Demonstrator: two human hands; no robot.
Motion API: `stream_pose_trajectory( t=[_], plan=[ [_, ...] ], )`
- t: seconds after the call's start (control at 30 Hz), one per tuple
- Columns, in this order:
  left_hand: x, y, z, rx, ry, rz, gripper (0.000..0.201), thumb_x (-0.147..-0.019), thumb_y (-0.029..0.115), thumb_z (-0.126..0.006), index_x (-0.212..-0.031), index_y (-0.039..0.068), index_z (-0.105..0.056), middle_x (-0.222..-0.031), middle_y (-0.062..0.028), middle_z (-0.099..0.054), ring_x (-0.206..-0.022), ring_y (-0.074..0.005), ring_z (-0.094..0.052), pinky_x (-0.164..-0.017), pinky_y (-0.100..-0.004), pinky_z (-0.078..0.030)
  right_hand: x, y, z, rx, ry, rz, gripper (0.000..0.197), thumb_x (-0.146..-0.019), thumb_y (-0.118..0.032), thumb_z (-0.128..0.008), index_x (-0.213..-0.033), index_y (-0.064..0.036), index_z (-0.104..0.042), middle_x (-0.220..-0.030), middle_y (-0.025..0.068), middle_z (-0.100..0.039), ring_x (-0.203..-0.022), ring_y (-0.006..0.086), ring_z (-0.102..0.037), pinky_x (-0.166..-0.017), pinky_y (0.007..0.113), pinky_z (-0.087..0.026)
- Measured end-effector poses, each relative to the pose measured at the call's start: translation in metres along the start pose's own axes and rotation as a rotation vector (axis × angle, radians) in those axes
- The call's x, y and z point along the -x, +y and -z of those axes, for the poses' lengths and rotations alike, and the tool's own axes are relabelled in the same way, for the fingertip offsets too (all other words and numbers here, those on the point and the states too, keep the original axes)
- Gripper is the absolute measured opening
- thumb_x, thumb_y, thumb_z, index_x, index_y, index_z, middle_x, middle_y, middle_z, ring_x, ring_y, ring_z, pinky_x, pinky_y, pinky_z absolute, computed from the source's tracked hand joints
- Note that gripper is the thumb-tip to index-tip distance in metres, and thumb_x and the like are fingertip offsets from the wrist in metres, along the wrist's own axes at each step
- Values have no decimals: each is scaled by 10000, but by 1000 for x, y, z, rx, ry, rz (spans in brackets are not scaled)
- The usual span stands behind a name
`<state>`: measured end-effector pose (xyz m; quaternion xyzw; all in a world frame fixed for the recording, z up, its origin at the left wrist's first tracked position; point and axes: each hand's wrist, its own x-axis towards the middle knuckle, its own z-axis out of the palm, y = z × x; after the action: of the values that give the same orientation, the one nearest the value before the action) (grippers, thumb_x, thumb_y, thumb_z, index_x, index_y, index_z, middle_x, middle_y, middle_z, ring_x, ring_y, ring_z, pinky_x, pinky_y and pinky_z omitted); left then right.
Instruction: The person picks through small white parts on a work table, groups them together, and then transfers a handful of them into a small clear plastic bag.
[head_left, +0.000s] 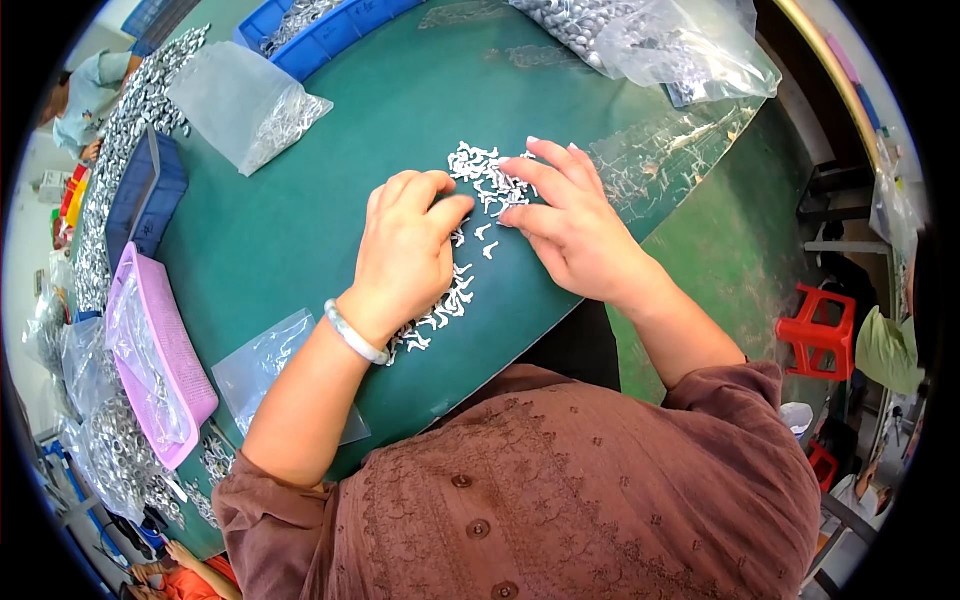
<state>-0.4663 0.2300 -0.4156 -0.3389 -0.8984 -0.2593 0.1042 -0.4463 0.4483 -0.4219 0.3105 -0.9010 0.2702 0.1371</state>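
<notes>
Small silvery, branched metal pieces (480, 165) lie in a loose pile on the green table, and a second cluster of the same pieces (455, 300) sits nearer to me. My right hand (570, 220) rests at the right edge of the pile with its fingers spread, the tips touching pieces. On the left side, my left hand (405, 235) is curled beside the pile, its thumb close to the index finger. Its other fingertips are hidden, so whatever they may hold does not show. Two single pieces (487, 240) lie between the hands.
A clear bag of metal parts (250, 110) lies at the far left, a larger one (640, 45) at the far right. Blue bins (145, 195), a pink basket (165, 365) and heaped parts (150, 90) line the left. A red stool (818, 330) stands right; other people are at left.
</notes>
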Motion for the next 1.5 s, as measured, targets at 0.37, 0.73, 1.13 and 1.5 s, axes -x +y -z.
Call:
stream_pose_trajectory(
  t=[0.37, 0.73, 1.13, 1.5],
  plan=[
    [-7, -5, 5, -27, -26, -14, 281, -751, -58, -574, -983, 43, -696, -1061, -110, -593, -1041, -299, -539, -937, -404, -412, 2, 0, -1, -5, 7, -23, 125, -798, -51, -649, -914, -61, -697, -1299, 127, -543, -1288, 375, -412, -1067, 578, -305],
    [4, -1, 9, 8, -6, 7, 305, -694, -95, -536, -939, 12, -684, -1059, -121, -591, -1022, -311, -544, -919, -405, -419, 10, -4, 6, 21, -84, -10, 209, -769, -17, -626, -948, -76, -715, -1324, 117, -529, -1303, 372, -395, -1084, 597, -276],
    [-2, 7, 1, -7, -29, -31, 398, -702, -91, -532, -1040, 46, -693, -1078, -121, -588, -1040, -311, -542, -944, -413, -415, 14, -4, 3, 133, -30, -74, 292, -782, -17, -595, -1039, -88, -713, -1378, 101, -481, -1350, 351, -337, -1108, 594, -235],
    [-7, 10, -2, -10, -88, -107, 406, -685, -82, -540, -1015, 79, -713, -1078, -114, -590, -1048, -304, -547, -927, -413, -417, 15, 0, 0, 114, 0, -117, 246, -772, -5, -615, -976, -99, -715, -1364, 110, -498, -1337, 361, -361, -1103, 590, -246]
  ],
)
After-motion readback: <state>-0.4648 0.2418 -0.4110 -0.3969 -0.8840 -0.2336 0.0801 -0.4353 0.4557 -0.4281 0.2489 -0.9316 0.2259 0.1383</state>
